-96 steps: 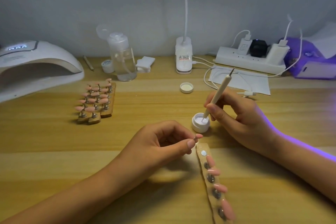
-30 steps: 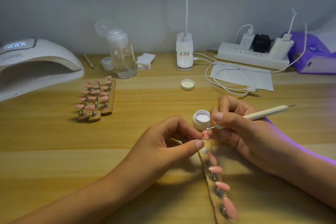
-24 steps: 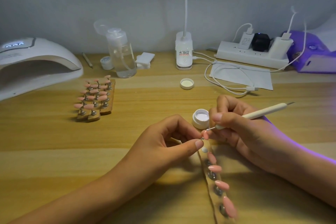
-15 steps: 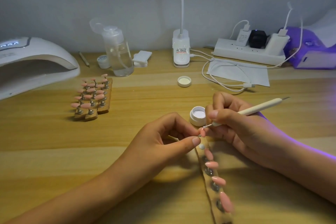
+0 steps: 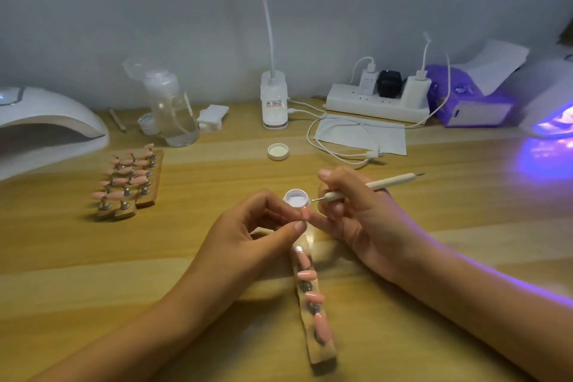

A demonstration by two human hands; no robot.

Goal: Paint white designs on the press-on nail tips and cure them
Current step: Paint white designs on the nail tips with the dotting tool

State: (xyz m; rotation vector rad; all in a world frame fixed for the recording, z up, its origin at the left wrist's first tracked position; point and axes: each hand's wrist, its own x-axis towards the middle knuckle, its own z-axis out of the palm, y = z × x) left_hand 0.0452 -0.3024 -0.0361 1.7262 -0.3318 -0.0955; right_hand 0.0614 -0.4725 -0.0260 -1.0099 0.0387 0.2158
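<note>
ok so quick update: a few seconds back the cream pen-shaped dotting tool is standing upright in the small round white pot of white gel, loading up, and then for the last second or so its metal point sits right on the pink almond-shaped press-on nail tip. Now the point is off the nail and hangs just above it, next to the pot's rim, touching neither as far as I can tell. The right hand has the tool in a pencil grip, thumb and forefinger curled round it near the metal end. The left hand pinches the nail tip between thumb and forefinger, probably by its little stand, but that bit is hidden. The nail is up in the air around the middle of the desk, just in front of the pot and over the far end of the long wooden holder strip, where one round metal seat sits bare and four more pink tips wait. To me this reads as one dab done and either a reload or a quick look coming. I honestly can't see any white on the nail at this size. Curing isn't started for this one. The white dome nail lamp is at the desk's left edge, and the purple-glowing lamp at the right edge is well apart from the hands.
</note>
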